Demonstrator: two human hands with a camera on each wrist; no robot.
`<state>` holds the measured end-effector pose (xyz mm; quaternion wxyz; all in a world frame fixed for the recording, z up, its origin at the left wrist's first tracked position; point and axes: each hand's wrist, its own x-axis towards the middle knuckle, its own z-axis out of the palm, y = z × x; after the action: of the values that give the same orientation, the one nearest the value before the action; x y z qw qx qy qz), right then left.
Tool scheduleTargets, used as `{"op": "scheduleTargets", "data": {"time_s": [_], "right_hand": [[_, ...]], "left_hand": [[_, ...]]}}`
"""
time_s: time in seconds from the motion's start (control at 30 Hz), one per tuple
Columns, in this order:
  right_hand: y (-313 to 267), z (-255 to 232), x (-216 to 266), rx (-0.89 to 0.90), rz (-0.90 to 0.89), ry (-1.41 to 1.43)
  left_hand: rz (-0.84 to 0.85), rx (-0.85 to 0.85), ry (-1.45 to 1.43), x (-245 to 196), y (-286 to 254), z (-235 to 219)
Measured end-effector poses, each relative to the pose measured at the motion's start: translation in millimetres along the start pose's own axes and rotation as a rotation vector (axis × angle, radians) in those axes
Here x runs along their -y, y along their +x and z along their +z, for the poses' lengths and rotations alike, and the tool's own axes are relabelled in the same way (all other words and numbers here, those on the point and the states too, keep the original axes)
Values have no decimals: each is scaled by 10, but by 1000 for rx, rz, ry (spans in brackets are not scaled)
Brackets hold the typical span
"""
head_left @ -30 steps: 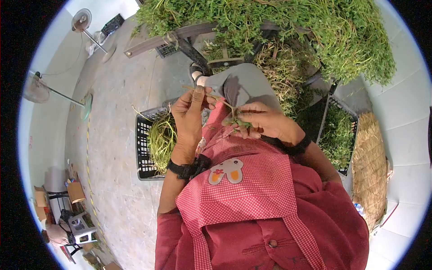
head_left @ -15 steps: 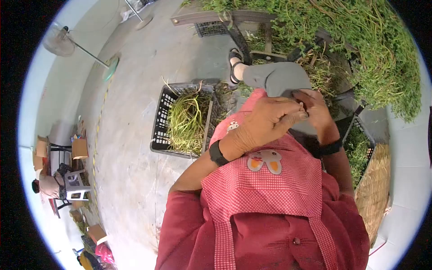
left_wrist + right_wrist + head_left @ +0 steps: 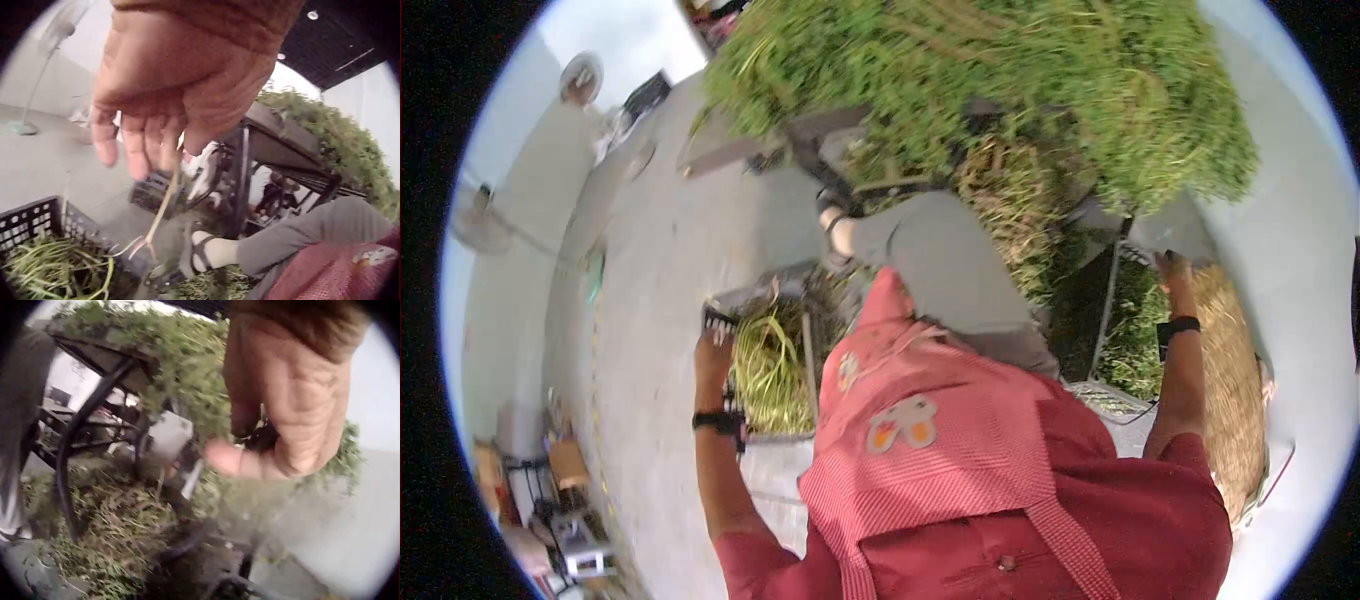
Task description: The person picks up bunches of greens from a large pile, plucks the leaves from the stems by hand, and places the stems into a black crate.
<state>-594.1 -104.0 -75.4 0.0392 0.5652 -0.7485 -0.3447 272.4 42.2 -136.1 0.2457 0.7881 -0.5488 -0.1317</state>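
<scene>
My left hand (image 3: 714, 360) is out over the left black crate (image 3: 34, 219), at its outer side in the head view. In the left wrist view it pinches a thin pale stem (image 3: 164, 211) that hangs down and forks at its lower end. Long yellow-green stems (image 3: 772, 375) fill that crate. My right hand (image 3: 1175, 275) is stretched out to the right, near the crate of leafy greens (image 3: 1138, 345). Its fingers (image 3: 228, 459) are loosely bent in the right wrist view, and no sprig shows clearly between them.
A table ahead carries a large heap of leafy greens (image 3: 990, 70) that hangs over its edge. Beneath it lies a pile of plant trimmings (image 3: 1005, 190). A straw mat (image 3: 1230, 380) stands along the right side, and fans stand at the far left.
Both hands were together over the lap, working on a stem with leaves. They have parted: the left went out to the left crate with a stem, the right far to the right.
</scene>
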Motion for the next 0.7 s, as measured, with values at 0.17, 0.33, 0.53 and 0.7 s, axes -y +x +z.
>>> {"op": "scheduleTargets", "data": {"time_s": [0.17, 0.33, 0.53, 0.7], "right_hand": [[81, 113, -80, -749, 45, 936], [-92, -1674, 500, -998, -337, 944], [-641, -3443, 1317, -891, -554, 1329], [-684, -4159, 1698, -1152, -667, 1306]], "left_hand": [[76, -149, 39, 234, -132, 185], [-356, 249, -675, -838, -377, 238], [-397, 460, -1202, -1010, -421, 590], [-397, 500, -1073, -852, -569, 820]]}}
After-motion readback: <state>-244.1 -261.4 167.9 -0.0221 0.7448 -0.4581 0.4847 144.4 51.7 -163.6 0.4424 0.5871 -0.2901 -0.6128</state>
